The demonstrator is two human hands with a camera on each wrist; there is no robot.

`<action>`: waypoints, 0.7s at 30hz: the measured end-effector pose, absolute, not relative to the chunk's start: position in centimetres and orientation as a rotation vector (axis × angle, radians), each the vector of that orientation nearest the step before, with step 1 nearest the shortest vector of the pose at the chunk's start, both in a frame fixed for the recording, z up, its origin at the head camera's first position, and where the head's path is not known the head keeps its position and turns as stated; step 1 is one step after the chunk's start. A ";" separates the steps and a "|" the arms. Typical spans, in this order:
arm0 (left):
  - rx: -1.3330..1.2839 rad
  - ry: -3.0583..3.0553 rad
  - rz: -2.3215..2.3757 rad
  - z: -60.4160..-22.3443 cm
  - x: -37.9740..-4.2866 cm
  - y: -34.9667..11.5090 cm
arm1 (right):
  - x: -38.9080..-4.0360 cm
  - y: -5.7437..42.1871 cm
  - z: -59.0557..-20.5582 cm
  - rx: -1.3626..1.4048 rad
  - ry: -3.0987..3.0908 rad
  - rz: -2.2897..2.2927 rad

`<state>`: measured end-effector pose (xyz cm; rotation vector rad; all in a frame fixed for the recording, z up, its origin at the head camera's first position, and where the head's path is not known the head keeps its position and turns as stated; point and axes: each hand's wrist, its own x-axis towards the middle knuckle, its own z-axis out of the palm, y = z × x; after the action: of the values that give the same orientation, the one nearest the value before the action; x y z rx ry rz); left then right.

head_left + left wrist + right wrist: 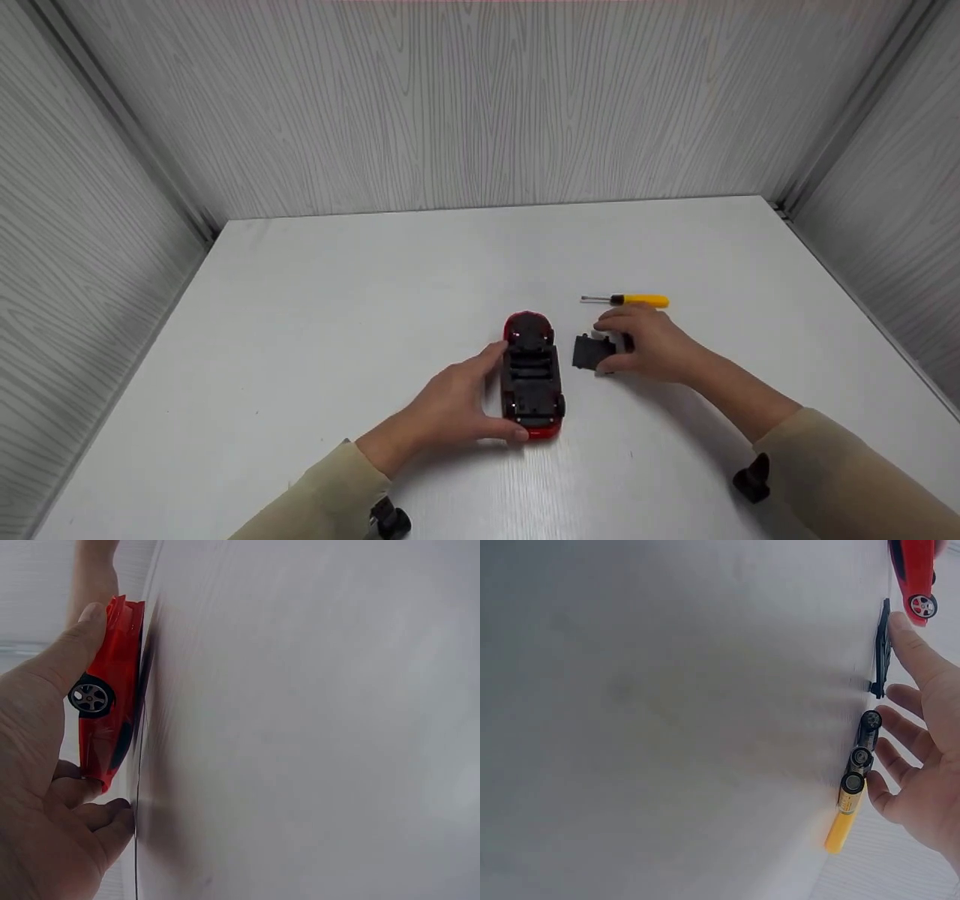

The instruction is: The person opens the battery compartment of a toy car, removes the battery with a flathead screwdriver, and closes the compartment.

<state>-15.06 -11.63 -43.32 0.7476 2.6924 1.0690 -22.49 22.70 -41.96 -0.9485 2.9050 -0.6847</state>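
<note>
A red toy car (532,390) lies wheels up on the white table, its black underside showing an open slotted compartment. My left hand (457,397) holds it from the left, thumb at the near end and fingers along the side toward the far end. To its right a black battery cover (590,351) lies on the table. Over it my right hand (656,345) is spread, with the thumb tip right at the cover's edge. Several small batteries (860,757) sit by the right hand's fingertips in the right wrist view; the hand mostly hides them from the head view.
Just beyond the right hand lies a screwdriver (645,300) with a yellow handle, its shaft pointing left. Wood-grain panels (480,105) enclose the table (337,300) at the back and on both sides.
</note>
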 end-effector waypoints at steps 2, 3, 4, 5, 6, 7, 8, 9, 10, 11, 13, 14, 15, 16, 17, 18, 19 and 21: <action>0.746 2.695 1.066 -43.3 -15.1 -11.6 | -22.5 22.7 -42.0 -0.927 2.907 -0.663; 0.747 2.698 1.065 -43.3 -15.1 -11.5 | -22.5 22.7 -42.0 -0.923 2.909 -0.653; 0.750 2.701 1.065 -43.3 -15.1 -11.5 | -22.5 22.7 -42.0 -0.919 2.912 -0.645; 0.753 2.704 1.064 -43.4 -15.1 -11.5 | -22.5 22.7 -42.0 -0.921 2.914 -0.640; 0.755 2.707 1.063 -43.4 -15.2 -11.5 | -22.5 22.7 -42.1 -0.926 2.917 -0.636; 0.758 2.709 1.063 -43.4 -15.2 -11.5 | -22.6 22.7 -42.1 -0.933 2.919 -0.636; 0.763 2.713 1.061 -43.4 -15.2 -11.5 | -22.6 22.7 -42.1 -0.946 2.923 -0.640; 0.768 2.717 1.059 -43.4 -15.2 -11.5 | -22.6 22.7 -42.1 -0.952 2.925 -0.645; 0.772 2.720 1.059 -43.5 -15.2 -11.5 | -22.6 22.7 -42.2 -0.958 2.927 -0.651; 0.777 2.723 1.059 -43.5 -15.2 -11.5 | -22.6 22.7 -42.2 -0.968 2.930 -0.658; 0.787 2.729 1.059 -43.5 -15.2 -11.5 | -22.6 22.6 -42.2 -0.981 2.935 -0.665; 0.787 2.729 1.058 -43.5 -15.2 -11.5 | -22.7 22.6 -42.2 -0.987 2.938 -0.668; 0.784 2.728 1.059 -43.5 -15.1 -11.5 | -22.7 22.6 -42.2 -0.981 2.938 -0.671; 0.781 2.728 1.060 -43.4 -15.1 -11.5 | -22.7 22.6 -42.2 -0.985 2.940 -0.674; 0.779 2.726 1.062 -43.4 -15.1 -11.5 | -22.7 22.6 -42.3 -0.994 2.943 -0.679; 0.777 2.725 1.063 -43.4 -15.1 -11.5 | -22.7 22.6 -42.3 -0.990 2.944 -0.682; 0.775 2.724 1.065 -43.4 -15.1 -11.5 | -22.7 22.6 -42.3 -0.991 2.946 -0.690; 0.771 2.725 1.066 -43.4 -15.1 -11.4 | -22.7 22.5 -42.3 -0.981 2.950 -0.717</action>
<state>-15.06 -11.45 -43.43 0.7712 2.7254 1.0664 -22.65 22.47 -42.27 -0.9815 2.9505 -0.7169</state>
